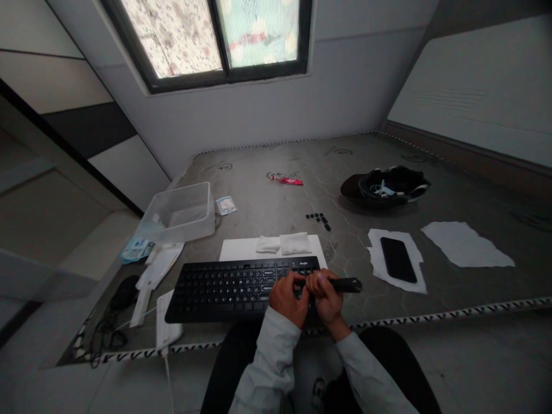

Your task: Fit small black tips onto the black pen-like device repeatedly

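Note:
A black keyboard (pixel 224 287) lies in front of me, with its right end under my hands. My right hand (pixel 325 296) is closed around a slim black-handled tool (pixel 348 285), whose rear end sticks out to the right; its working tip is hidden. Close beside it, my left hand (pixel 288 300) hovers over the number pad with thumb and forefinger curled together; whatever they pinch is too small or hidden to make out. Several loose black keycaps (pixel 321 218) are laid out in rows beyond the keyboard's right end.
Folded white cloths (pixel 295 243) rest on a white sheet behind the keyboard. A phone (pixel 397 260) lies on a tissue at right, near a dark cap (pixel 383 187). At left are a clear plastic bin (pixel 185 215), a mouse (pixel 125 292) and a power strip (pixel 167 322). A red packet (pixel 287 180) lies farther back.

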{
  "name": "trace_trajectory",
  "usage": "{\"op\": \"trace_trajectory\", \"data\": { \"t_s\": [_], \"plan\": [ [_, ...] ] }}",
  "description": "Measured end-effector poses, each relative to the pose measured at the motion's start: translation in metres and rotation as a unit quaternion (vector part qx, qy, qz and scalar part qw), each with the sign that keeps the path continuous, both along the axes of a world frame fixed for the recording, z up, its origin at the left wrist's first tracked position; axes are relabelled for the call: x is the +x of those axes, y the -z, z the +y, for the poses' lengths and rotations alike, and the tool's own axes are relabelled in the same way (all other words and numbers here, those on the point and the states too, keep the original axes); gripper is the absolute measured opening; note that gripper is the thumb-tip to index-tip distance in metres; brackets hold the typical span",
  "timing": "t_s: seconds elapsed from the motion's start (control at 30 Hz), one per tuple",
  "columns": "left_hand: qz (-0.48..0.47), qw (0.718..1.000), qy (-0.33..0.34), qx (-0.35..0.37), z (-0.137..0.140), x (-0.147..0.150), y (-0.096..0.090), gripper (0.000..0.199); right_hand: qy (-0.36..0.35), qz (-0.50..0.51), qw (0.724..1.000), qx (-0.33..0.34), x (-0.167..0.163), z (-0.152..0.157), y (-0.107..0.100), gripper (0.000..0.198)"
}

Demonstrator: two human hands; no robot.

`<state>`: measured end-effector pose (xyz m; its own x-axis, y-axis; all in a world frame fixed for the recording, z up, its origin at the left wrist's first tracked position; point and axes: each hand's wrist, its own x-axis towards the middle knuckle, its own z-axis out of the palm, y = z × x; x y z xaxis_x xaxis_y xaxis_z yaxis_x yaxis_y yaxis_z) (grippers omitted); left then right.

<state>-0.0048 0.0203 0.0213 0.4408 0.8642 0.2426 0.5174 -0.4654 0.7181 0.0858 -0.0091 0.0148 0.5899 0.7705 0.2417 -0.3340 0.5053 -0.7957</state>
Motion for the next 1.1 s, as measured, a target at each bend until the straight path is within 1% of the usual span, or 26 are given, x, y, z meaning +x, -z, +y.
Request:
{"op": "trace_trajectory", "data": {
  "t_s": [0.2,0.27,0.37,0.43,0.5,0.53,0.57,0.6,0.67,0.7,0.73,0.77,0.83,0.93,1.1],
  "plan": [
    [-0.02,0.999,0.023,-0.009,0.002,-0.001,-0.001,0.009,0.009,0.001,1.0,-0.014,0.006,0.002,-0.005,0.042],
    [-0.037,0.999,0.016,-0.02,0.003,-0.001,0.001,0.007,0.014,0.014,1.0,-0.007,0.011,0.003,-0.008,0.042],
    [-0.086,0.996,-0.009,-0.035,0.006,-0.002,0.004,0.01,0.03,0.015,0.999,0.0,0.018,0.003,-0.01,0.041],
    [-0.113,0.993,-0.023,-0.036,0.007,-0.003,0.004,0.013,0.049,-0.006,0.999,-0.008,0.024,0.002,-0.009,0.042],
    [-0.123,0.991,-0.034,-0.029,0.007,-0.003,0.002,0.016,0.085,-0.06,0.994,-0.044,0.031,-0.001,-0.008,0.043],
    [-0.123,0.992,-0.035,-0.025,0.007,-0.004,0.002,0.017,0.104,-0.111,0.986,-0.073,0.035,-0.003,-0.007,0.042],
    [-0.122,0.992,-0.032,-0.02,0.006,-0.004,0.001,0.018,0.117,-0.179,0.971,-0.105,0.038,-0.005,-0.006,0.041],
    [-0.121,0.992,-0.03,-0.017,0.006,-0.004,0.001,0.019,0.119,-0.254,0.95,-0.134,0.041,-0.007,-0.006,0.038],
    [-0.118,0.992,-0.031,-0.017,0.005,-0.003,0.001,0.022,0.092,-0.39,0.9,-0.172,0.046,-0.01,-0.007,0.03],
    [-0.116,0.992,-0.036,-0.02,0.005,-0.003,0.001,0.024,0.073,-0.433,0.88,-0.182,0.048,-0.012,-0.007,0.026],
    [-0.114,0.992,-0.042,-0.022,0.004,-0.003,0.001,0.025,0.058,-0.457,0.868,-0.187,0.05,-0.012,-0.008,0.022],
    [-0.114,0.992,-0.047,-0.023,0.004,-0.003,0.002,0.024,0.047,-0.469,0.861,-0.191,0.051,-0.013,-0.01,0.019],
    [-0.118,0.991,-0.053,-0.015,0.003,-0.003,0.001,0.019,0.032,-0.476,0.857,-0.196,0.052,-0.013,-0.012,0.017],
    [-0.129,0.99,-0.053,-0.002,0.002,-0.003,0.0,0.015,0.006,-0.477,0.858,-0.19,0.053,-0.013,-0.013,0.017],
    [-0.134,0.99,-0.039,-0.018,0.001,-0.004,0.0,0.019,-0.016,-0.468,0.865,-0.181,0.051,-0.014,-0.013,0.015]
  ]
}}
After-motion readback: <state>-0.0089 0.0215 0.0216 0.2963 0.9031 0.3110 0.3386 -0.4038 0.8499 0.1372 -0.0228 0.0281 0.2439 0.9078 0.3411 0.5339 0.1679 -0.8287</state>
